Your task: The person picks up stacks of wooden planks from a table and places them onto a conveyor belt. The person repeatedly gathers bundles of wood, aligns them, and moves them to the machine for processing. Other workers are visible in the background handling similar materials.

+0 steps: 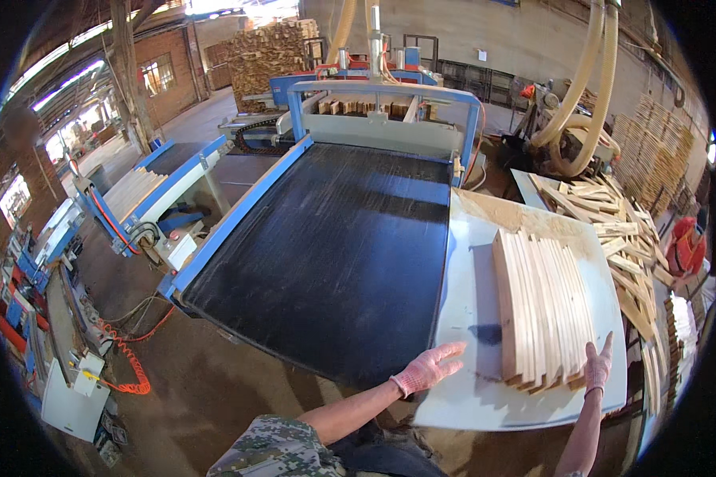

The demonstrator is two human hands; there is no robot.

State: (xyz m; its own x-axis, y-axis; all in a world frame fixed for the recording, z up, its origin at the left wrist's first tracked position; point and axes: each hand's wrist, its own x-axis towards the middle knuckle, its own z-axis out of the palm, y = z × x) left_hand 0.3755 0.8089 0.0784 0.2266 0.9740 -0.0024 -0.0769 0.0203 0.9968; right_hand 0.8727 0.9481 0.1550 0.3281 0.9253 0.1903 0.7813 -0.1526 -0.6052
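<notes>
A row of pale wooden strips [542, 310] stands side by side on a light grey board [461, 318] to the right. My left hand [429, 370], in a pinkish knit glove, is over the board's near left edge, apart from the strips. Its fingers stretch out toward them and hold nothing. At the near right corner of the row is my right hand [599, 367], gloved the same way, with thumb and fingers spread. Whether it touches the outermost strip I cannot tell.
A wide black conveyor belt [334, 246] with blue side rails lies left of the board, running to a blue-framed machine [382, 87]. Loose wood pieces [612, 230] are heaped at the right. An orange coiled hose [135, 378] hangs at the lower left.
</notes>
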